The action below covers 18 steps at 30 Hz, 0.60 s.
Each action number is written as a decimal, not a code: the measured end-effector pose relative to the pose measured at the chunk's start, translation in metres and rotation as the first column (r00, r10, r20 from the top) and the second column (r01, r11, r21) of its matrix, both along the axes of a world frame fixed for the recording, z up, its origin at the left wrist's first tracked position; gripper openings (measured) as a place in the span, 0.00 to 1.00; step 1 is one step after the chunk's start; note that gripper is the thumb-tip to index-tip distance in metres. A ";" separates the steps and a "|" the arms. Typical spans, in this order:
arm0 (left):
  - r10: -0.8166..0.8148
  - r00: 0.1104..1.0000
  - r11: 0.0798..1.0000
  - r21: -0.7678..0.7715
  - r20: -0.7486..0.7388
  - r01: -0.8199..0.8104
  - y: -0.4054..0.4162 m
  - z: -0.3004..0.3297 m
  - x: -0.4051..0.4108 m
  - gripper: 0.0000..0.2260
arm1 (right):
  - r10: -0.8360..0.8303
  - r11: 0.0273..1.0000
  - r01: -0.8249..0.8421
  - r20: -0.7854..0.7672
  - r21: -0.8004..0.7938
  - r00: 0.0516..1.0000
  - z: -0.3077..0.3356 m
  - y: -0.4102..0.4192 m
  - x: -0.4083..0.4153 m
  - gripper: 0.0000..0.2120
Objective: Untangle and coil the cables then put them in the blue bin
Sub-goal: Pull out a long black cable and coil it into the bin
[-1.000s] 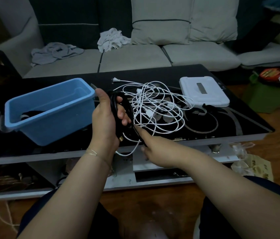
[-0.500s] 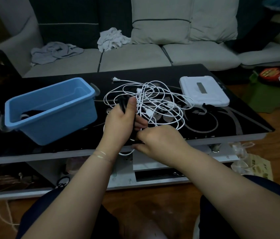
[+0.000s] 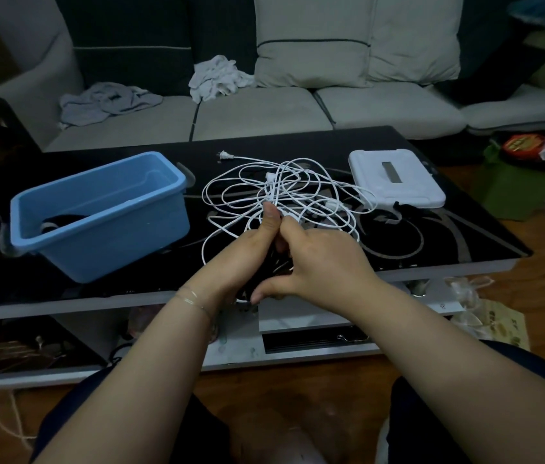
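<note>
Before a grey sofa, on the black counter (image 3: 432, 249), both hands' grip was clamped on a black cable (image 3: 264, 272), left hand (image 3: 247, 252) and right hand (image 3: 324, 262) meeting at the near edge beside the white tangle (image 3: 284, 195); best kept tight, then carried left to the bin (image 3: 97, 216).

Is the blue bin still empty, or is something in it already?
Not empty. The blue bin stands upright with a dark coiled item at its left end; whether that is a cable cannot be told.

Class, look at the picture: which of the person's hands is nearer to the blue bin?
Left. The left hand is just right of the blue bin with a small gap; the right hand is beyond it, farther right, both holding a black cable.
</note>
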<state>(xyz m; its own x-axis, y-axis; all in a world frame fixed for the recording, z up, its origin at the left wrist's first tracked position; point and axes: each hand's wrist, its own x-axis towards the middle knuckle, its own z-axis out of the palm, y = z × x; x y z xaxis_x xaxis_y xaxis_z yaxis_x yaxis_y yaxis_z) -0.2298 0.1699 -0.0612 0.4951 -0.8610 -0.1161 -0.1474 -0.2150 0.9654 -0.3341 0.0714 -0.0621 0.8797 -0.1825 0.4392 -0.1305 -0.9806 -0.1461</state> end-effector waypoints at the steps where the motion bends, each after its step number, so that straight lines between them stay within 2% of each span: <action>1: -0.047 0.999 0.999 -0.016 -0.017 0.047 0.002 0.000 -0.001 0.34 | 0.026 0.998 -0.024 -0.023 0.062 0.999 0.001 -0.004 0.000 0.40; 4: -0.129 0.992 0.992 -0.006 -0.006 0.129 0.002 -0.002 -0.003 0.38 | 0.119 0.955 -0.096 -0.064 0.279 0.991 0.007 -0.014 -0.002 0.26; 6: -0.162 0.987 0.987 -0.015 -0.021 0.161 0.002 -0.005 -0.002 0.41 | 0.163 0.893 -0.126 -0.049 0.433 0.985 0.009 -0.021 -0.004 0.20; 8: -0.202 0.975 0.978 -0.075 -0.095 0.195 0.002 -0.005 -0.003 0.32 | 0.169 0.847 -0.131 -0.027 0.515 0.985 0.011 -0.028 -0.005 0.14; 10: -0.235 0.948 0.970 -0.119 -0.216 0.214 0.001 -0.004 -0.005 0.28 | 0.135 0.865 -0.108 -0.020 0.490 0.991 0.011 -0.035 -0.005 0.12; 12: -0.262 0.910 0.962 -0.161 -0.321 0.221 -0.001 -0.003 -0.005 0.27 | 0.089 0.916 -0.093 0.028 0.390 0.996 0.010 -0.037 -0.004 0.15; 15: -0.285 0.881 0.954 -0.202 -0.378 0.221 -0.002 0.000 -0.005 0.27 | 0.090 0.957 -0.127 0.146 0.263 0.985 0.006 -0.034 -0.002 0.20; 18: -0.279 0.871 0.957 -0.186 -0.405 0.220 -0.003 0.002 -0.007 0.31 | 0.049 0.957 -0.094 0.166 0.275 0.985 0.008 -0.040 -0.002 0.25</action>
